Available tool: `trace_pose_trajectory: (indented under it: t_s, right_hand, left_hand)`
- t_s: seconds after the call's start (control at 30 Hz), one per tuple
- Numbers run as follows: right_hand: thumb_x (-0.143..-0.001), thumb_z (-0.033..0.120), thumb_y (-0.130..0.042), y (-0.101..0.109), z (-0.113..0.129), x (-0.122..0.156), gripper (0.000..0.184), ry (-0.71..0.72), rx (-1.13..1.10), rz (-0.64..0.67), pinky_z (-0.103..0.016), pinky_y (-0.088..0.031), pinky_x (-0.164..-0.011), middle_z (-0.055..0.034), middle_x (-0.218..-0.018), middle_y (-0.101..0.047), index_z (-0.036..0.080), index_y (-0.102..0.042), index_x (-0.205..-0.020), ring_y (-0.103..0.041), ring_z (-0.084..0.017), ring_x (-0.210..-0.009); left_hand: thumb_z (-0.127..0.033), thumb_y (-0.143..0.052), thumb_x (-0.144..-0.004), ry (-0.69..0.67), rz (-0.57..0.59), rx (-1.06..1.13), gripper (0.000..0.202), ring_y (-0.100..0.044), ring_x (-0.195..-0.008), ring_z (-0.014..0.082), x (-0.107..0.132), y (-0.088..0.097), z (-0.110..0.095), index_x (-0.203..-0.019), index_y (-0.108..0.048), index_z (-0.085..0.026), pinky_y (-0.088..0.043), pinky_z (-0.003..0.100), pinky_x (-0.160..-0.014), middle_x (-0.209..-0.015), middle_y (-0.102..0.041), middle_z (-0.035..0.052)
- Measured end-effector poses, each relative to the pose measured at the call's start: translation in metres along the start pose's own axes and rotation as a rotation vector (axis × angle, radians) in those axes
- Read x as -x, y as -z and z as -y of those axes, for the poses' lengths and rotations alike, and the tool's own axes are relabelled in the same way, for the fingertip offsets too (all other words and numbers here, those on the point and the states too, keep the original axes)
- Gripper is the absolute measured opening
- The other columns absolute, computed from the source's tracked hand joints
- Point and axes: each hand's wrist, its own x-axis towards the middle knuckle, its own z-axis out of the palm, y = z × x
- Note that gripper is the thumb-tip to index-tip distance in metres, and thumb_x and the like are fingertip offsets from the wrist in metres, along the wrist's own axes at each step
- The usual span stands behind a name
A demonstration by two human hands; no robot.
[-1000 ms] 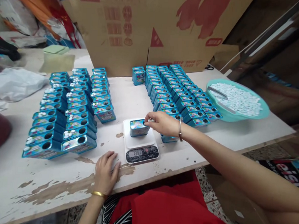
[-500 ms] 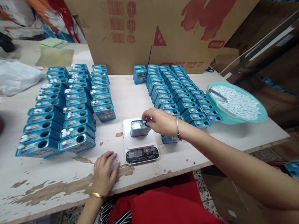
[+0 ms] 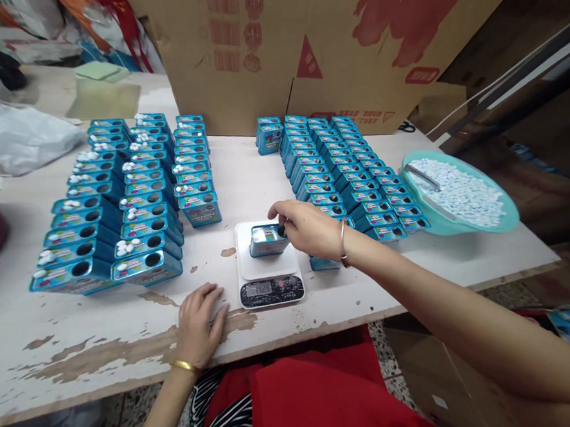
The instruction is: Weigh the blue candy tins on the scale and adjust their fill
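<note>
My right hand (image 3: pixel 308 228) is over a small blue tin (image 3: pixel 268 241), its fingers curled beside the dark round hole in the tin's top. What those fingers hold, if anything, is hidden. The tin stands on a white digital kitchen scale (image 3: pixel 272 269), whose display is lit but hard to read. My left hand (image 3: pixel 201 324) lies palm down on the table in front of the scale, fingers spread and holding nothing. To the left, rows of blue tins (image 3: pixel 139 230) have small white candies lying on many of their tops.
More rows of blue tins (image 3: pixel 338 172) stand on the right, one partly hidden behind my right wrist. Beyond them sits a turquoise basin (image 3: pixel 502 217) of white candies with a metal scoop (image 3: pixel 423 177). A large cardboard box (image 3: pixel 275 58) stands behind, a white plastic bag (image 3: pixel 26 140) far left.
A white candy seen at my right fingertips is no longer visible there. My index finger has lifted away from the tin's top. The scale's digits have changed. My left hand stays put.
</note>
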Motion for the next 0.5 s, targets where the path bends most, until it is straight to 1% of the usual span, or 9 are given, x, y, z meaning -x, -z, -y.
trace_pose_trajectory:
  t_s: [0.1, 0.23, 0.37, 0.43, 0.5]
  right_hand:
    - [-0.071, -0.004, -0.045, 0.001, 0.000, 0.001, 0.040, 0.019, -0.046, -0.028, -0.026, -0.039, -0.075, -0.0061, -0.091, -0.061, 0.015, -0.060, -0.104, -0.054, -0.016, -0.084]
    - [-0.073, -0.003, -0.044, 0.000, -0.002, 0.001, 0.038, 0.013, -0.131, -0.074, -0.027, -0.042, -0.076, -0.0051, -0.089, -0.062, 0.015, -0.060, -0.102, -0.055, -0.015, -0.083]
    - [-0.075, -0.002, -0.037, -0.006, -0.008, 0.000, 0.038, 0.056, -0.266, -0.150, -0.025, -0.046, -0.075, -0.0036, -0.086, -0.060, 0.015, -0.058, -0.102, -0.056, -0.012, -0.080]
    - [-0.077, -0.001, -0.033, -0.010, -0.011, 0.000, 0.039, 0.087, -0.337, -0.171, -0.026, -0.048, -0.076, -0.0049, -0.090, -0.059, 0.014, -0.056, -0.106, -0.058, -0.012, -0.081]
    - [-0.081, 0.001, -0.031, -0.013, -0.013, 0.001, 0.039, 0.136, -0.383, -0.218, -0.028, -0.050, -0.080, -0.0081, -0.100, -0.058, 0.012, -0.054, -0.111, -0.059, -0.012, -0.086]
  left_hand:
    - [-0.036, -0.051, -0.088, 0.005, 0.004, -0.004, 0.029, -0.055, -0.107, 0.0242, 0.000, 0.000, -0.001, -0.112, -0.058, -0.021, -0.043, 0.041, -0.091, -0.115, -0.059, 0.0091]
    - [-0.036, -0.051, -0.088, 0.004, 0.005, -0.003, 0.029, -0.055, -0.106, 0.0242, -0.001, 0.000, -0.001, -0.112, -0.058, -0.021, -0.043, 0.041, -0.091, -0.115, -0.059, 0.0092]
    - [-0.037, -0.051, -0.088, 0.020, 0.018, 0.002, 0.029, -0.055, -0.107, 0.0243, -0.001, 0.000, -0.002, -0.112, -0.059, -0.021, -0.042, 0.041, -0.091, -0.116, -0.059, 0.0091]
    - [-0.036, -0.051, -0.088, 0.025, 0.027, -0.004, 0.029, -0.054, -0.108, 0.0243, -0.001, 0.001, -0.002, -0.112, -0.059, -0.021, -0.042, 0.041, -0.091, -0.116, -0.059, 0.0091]
    - [-0.036, -0.051, -0.088, 0.024, 0.033, -0.011, 0.029, -0.054, -0.108, 0.0242, -0.001, 0.001, -0.002, -0.112, -0.059, -0.021, -0.041, 0.041, -0.092, -0.116, -0.059, 0.0092]
